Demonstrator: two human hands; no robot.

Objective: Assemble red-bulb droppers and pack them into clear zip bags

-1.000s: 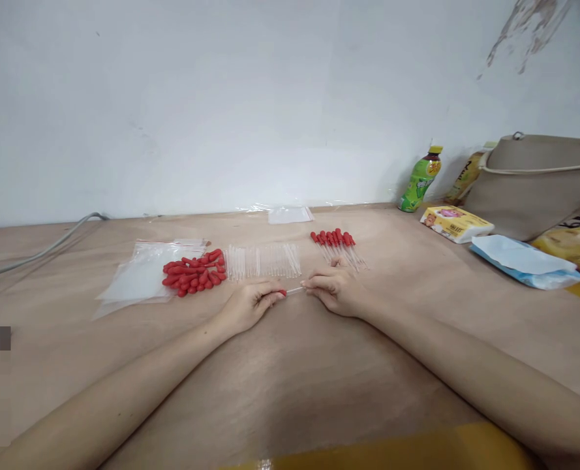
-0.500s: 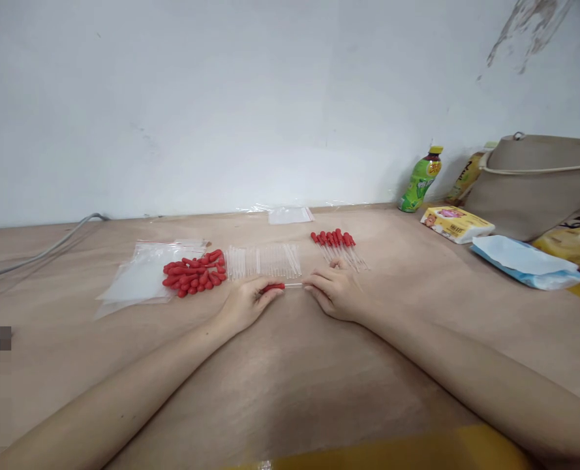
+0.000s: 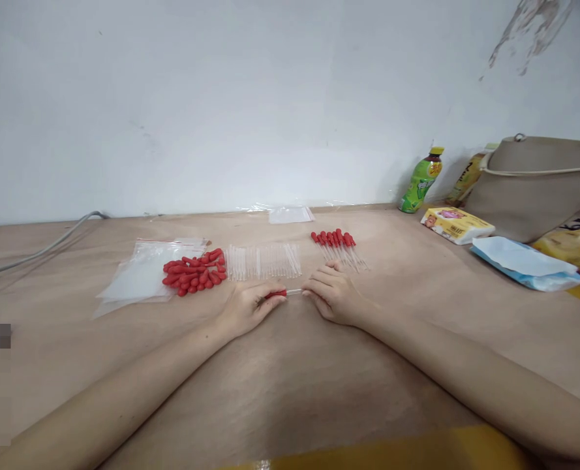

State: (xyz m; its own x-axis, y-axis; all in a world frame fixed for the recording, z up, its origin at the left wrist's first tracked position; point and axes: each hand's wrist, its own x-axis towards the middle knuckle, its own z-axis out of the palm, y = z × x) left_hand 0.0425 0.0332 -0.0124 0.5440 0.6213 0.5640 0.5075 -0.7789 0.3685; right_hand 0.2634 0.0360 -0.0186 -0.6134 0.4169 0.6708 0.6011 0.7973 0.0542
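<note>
My left hand (image 3: pixel 250 305) is closed around a red rubber dropper bulb (image 3: pixel 276 294), whose open end points right. A thin clear glass dropper tube (image 3: pixel 294 292) runs from the bulb's mouth to my right hand (image 3: pixel 333 294), which pinches its other end. How deep the tube sits in the bulb is hidden. Behind my left hand lies a heap of loose red bulbs (image 3: pixel 192 274). Beside it is a row of clear tubes (image 3: pixel 265 261). Beyond my right hand several tubes with red bulbs on them, finished droppers (image 3: pixel 336 241), lie side by side.
Clear plastic bags (image 3: pixel 137 281) lie left of the bulbs, and a small one (image 3: pixel 290 215) by the wall. A grey cable (image 3: pixel 59 241) crosses the left. On the right are a green bottle (image 3: pixel 421 183), a yellow tissue pack (image 3: pixel 456 225), a blue-white packet (image 3: pixel 524 261) and a grey bag (image 3: pixel 539 189).
Both hands have shifted slightly toward me, with the bulb and tube still between them. The piles on the table look the same.
</note>
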